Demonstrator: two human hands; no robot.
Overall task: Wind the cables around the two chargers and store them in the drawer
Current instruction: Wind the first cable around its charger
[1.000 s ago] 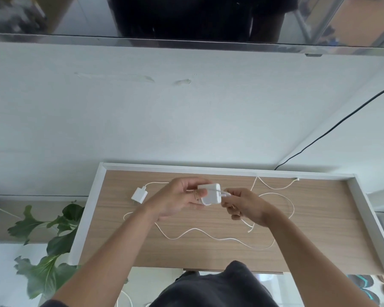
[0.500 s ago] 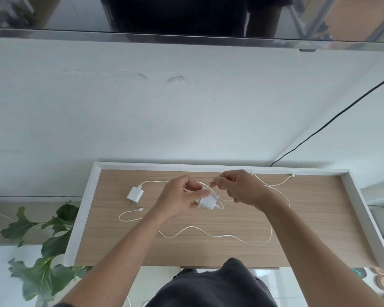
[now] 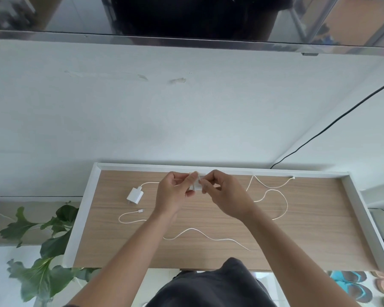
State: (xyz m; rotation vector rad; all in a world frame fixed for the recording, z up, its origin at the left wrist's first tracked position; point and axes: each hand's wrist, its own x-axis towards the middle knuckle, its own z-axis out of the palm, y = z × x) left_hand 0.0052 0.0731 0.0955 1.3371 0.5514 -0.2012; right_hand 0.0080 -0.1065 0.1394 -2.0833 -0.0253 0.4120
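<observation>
Both your grips are clamped: left hand on the charger, right hand pinching its cable, now raised toward twelve o'clock; winding looks begun.

No text, brand, number or sign can be read in this view. The white charger lying on the desk shows only a plain face. The second charger is mostly covered by the left hand and right hand, with nothing legible on the part that shows.
</observation>
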